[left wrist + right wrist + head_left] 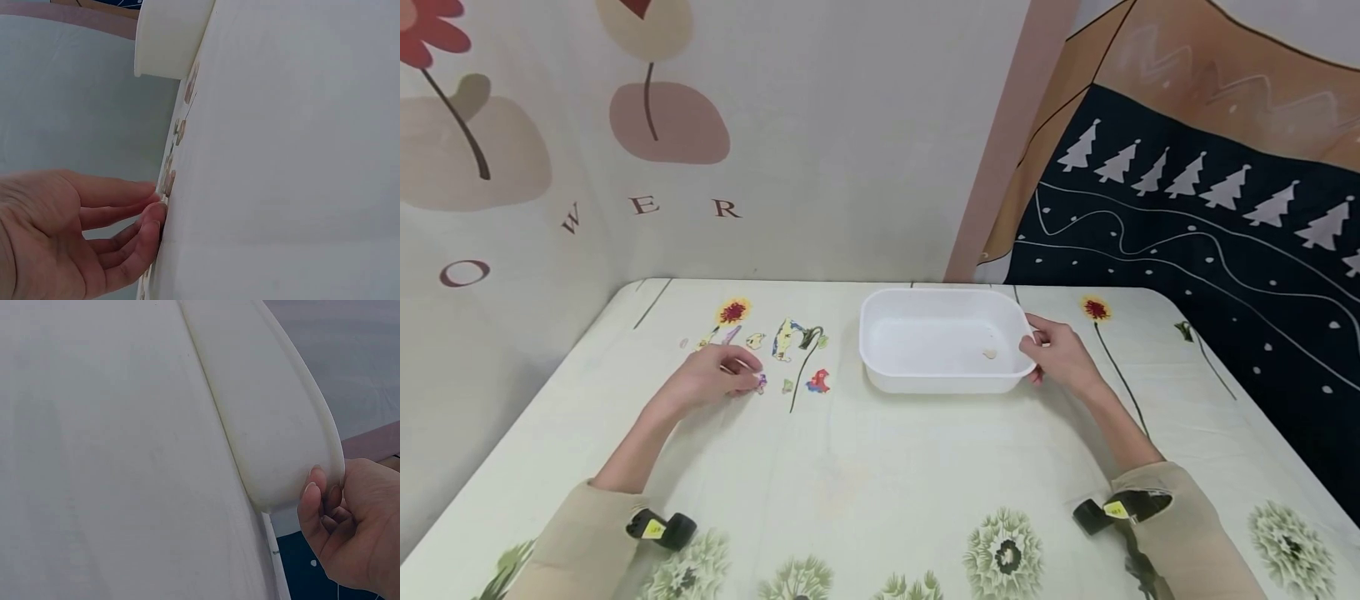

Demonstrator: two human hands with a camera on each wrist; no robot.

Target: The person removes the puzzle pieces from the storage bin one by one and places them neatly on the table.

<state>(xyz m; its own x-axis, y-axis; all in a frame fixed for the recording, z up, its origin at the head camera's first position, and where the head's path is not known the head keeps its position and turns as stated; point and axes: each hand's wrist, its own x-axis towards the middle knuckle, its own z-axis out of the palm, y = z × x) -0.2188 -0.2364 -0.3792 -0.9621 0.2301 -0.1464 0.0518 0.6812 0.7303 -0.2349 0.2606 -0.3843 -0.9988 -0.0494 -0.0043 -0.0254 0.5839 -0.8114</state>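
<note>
My right hand point(1063, 357) grips the right end of a white plastic basin point(936, 383), fingers curled round its rim. One small pale piece point(989, 353) lies inside the basin. To the left, my left hand point(711, 375) reaches down among small flat painted pieces, its thumb and fingertips slightly apart. Right at those fingertips is a purple piece point(762, 382). A red and blue piece point(818, 382), a yellow and blue piece point(783, 340) and a pale yellow piece point(755, 341) lie nearby. In the left wrist view the pieces point(169, 182) show brownish, wood-like edges.
A pale tablecloth point(850, 467) with printed flowers covers the table. Behind it hangs a light curtain point(835, 167) with printed letters, and a dark cloth point(1187, 225) with white trees hangs at the right. Another small green piece point(787, 386) lies by a printed stem.
</note>
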